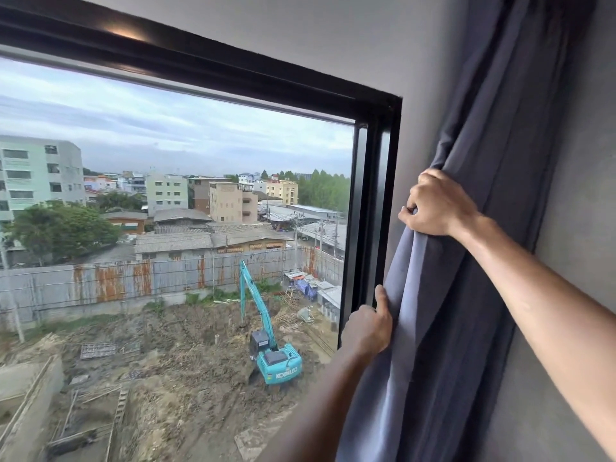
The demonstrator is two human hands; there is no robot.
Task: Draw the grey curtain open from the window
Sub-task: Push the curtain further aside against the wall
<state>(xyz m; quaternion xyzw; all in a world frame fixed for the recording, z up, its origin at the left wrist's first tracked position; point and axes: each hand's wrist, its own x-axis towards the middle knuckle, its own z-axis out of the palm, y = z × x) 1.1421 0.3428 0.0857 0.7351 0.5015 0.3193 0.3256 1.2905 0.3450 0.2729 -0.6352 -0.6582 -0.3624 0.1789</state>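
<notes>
Window [200,201] fills the left and its glass is fully exposed; the task looks nearly done. Grey curtain [493,228] is bunched against the wall right of the black frame [373,211], clear of the glass. Likely soft, light, pliable cloth that folds easily; best taken along its leading edge. Right hand [436,203] is clenched on a gathered fold higher up; left hand [366,328] pinches the edge lower down, thumb up. Rail and hem are out of shot.
</notes>
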